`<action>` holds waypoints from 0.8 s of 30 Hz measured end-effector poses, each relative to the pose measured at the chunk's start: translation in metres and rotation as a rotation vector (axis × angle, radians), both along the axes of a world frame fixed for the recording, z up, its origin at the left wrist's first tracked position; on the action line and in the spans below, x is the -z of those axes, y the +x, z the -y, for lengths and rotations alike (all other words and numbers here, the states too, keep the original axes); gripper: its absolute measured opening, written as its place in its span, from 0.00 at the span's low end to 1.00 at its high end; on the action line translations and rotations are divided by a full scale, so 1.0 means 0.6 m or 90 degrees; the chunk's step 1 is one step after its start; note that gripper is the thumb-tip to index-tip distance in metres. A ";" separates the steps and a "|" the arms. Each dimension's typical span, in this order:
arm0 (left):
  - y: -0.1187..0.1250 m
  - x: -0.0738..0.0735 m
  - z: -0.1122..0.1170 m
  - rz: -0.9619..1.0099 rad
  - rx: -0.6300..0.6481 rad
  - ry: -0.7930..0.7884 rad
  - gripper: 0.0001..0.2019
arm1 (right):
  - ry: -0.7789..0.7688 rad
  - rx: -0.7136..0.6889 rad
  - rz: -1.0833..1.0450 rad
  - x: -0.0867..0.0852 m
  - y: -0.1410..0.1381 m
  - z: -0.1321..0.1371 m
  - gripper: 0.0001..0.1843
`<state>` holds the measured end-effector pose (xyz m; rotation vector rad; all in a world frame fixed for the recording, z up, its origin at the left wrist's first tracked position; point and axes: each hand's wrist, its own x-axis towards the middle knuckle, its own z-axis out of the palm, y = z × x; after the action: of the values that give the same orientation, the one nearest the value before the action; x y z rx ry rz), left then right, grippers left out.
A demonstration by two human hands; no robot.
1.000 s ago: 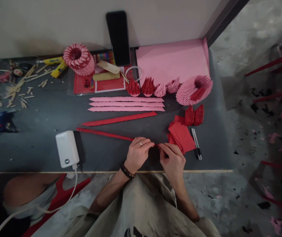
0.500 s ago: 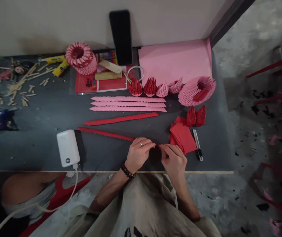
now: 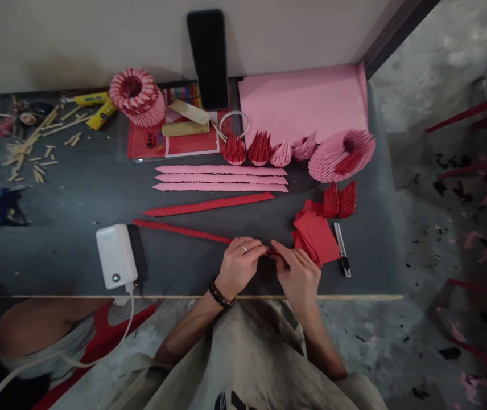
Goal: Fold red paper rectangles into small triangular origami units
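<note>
A long folded red paper strip (image 3: 184, 229) slants across the dark table, its right part running under my left hand (image 3: 240, 263). That hand, with a ring and a beaded bracelet, pinches the strip near its right end. Close beside it, my right hand (image 3: 298, 274) has its fingers closed on the same end, where a small piece of red paper shows between the fingertips; the exact fold is hidden. A second red strip (image 3: 209, 205) lies just above. Beyond it are several pink zigzag-edged strips (image 3: 222, 179). To the right is a pile of red paper pieces (image 3: 315, 234).
A utility knife (image 3: 342, 249) and two red folded-paper pieces (image 3: 339, 200) lie at the right. Along the back stand a pink paper vase (image 3: 139, 98), a phone (image 3: 207, 60) and a pink sheet (image 3: 303, 102). A white power bank (image 3: 116, 256) with a cable sits at left.
My right hand has shifted slightly left, and its index finger has moved up and over the strip's end. My left hand keeps its pinch in nearly the same place.
</note>
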<state>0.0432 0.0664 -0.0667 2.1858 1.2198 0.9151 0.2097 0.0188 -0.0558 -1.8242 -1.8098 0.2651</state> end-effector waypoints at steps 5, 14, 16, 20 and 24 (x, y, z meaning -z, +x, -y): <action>-0.001 0.000 0.002 -0.015 0.001 -0.011 0.11 | 0.017 0.025 -0.030 -0.002 0.005 0.003 0.16; 0.001 0.003 0.000 -0.004 -0.007 -0.015 0.08 | 0.045 0.054 -0.026 0.000 -0.005 -0.004 0.06; 0.001 0.002 0.000 -0.003 -0.014 -0.012 0.08 | 0.026 0.072 -0.034 0.000 -0.007 -0.006 0.05; 0.000 0.000 0.000 -0.019 -0.005 -0.017 0.09 | -0.004 0.101 -0.058 0.002 -0.007 -0.007 0.05; -0.001 0.001 0.000 -0.024 -0.005 -0.019 0.09 | 0.005 0.106 -0.070 0.002 -0.011 -0.006 0.06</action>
<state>0.0425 0.0665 -0.0670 2.1846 1.2532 0.8577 0.2029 0.0226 -0.0570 -1.9030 -1.5721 0.2889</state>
